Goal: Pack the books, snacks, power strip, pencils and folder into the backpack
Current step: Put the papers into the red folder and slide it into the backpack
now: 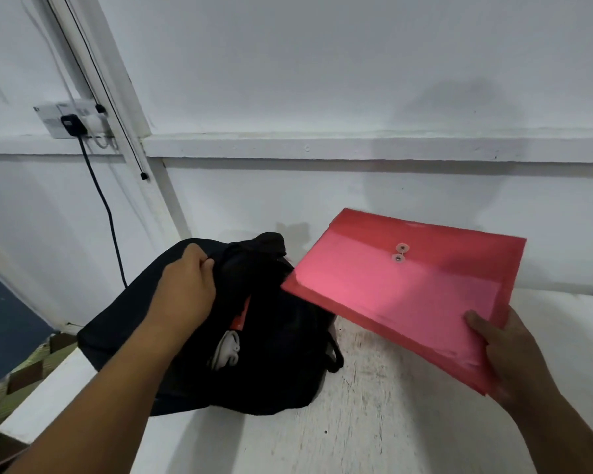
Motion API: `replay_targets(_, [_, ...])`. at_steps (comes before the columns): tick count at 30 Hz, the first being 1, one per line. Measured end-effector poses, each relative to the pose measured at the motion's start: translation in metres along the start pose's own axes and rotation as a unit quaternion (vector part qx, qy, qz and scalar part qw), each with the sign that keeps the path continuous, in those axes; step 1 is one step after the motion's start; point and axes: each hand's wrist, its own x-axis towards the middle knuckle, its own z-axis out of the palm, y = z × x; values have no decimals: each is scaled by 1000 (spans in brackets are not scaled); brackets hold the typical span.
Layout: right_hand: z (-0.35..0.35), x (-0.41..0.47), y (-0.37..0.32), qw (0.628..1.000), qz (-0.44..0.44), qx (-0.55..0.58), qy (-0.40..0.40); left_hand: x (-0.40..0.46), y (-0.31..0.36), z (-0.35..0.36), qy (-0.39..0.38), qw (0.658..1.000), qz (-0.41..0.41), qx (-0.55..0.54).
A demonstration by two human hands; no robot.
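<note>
A black backpack (281,364) lies open on the white table (373,422). My left hand (189,285) grips the fabric at its upper edge and holds the opening apart. Inside the opening I see a white cable or plug (226,350) and a red-orange edge of some item (242,313). My right hand (503,357) holds a red plastic folder (401,285) with a string-and-button clasp by its near right corner, thumb on top. The folder hangs tilted in the air, its left corner just over the backpack's right side.
A white wall with a ledge (356,145) rises right behind the table. At the upper left a wall socket (73,121) has a black plug, and its cable hangs down behind the backpack. A patterned cloth (21,378) lies below the table's left edge.
</note>
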Motion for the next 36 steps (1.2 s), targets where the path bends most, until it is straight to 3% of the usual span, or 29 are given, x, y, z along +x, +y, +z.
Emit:
replay_targets(6, [13, -8, -4, 995, -13, -70, -66, -14, 8, 5, -65, 997, 28, -31])
replay_targets(11, [17, -15, -2, 985, 12, -111, -129, -18, 5, 11, -75, 987, 126, 60])
replay_targets(14, [18, -19, -1, 983, 27, -110, -148, -20, 9, 12, -65, 991, 100, 56])
replay_targets(17, [20, -23, -2, 981, 28, -110, -157, -20, 2, 18, -47, 976, 97, 189])
replay_targets(20, [20, -23, -5, 979, 23, -121, -159, -18, -13, 20, -48, 927, 102, 356])
replay_targets(23, [19, -20, -8, 977, 18, -142, -157, -20, -24, 26, -69, 900, 122, 412])
replay_targets(31, [18, -20, -10, 974, 26, -160, -157, -31, -20, 33, -68, 929, 106, 347])
replay_targets(36, [18, -22, -11, 975, 28, -161, -152, -18, -12, 21, -57, 978, 32, 199])
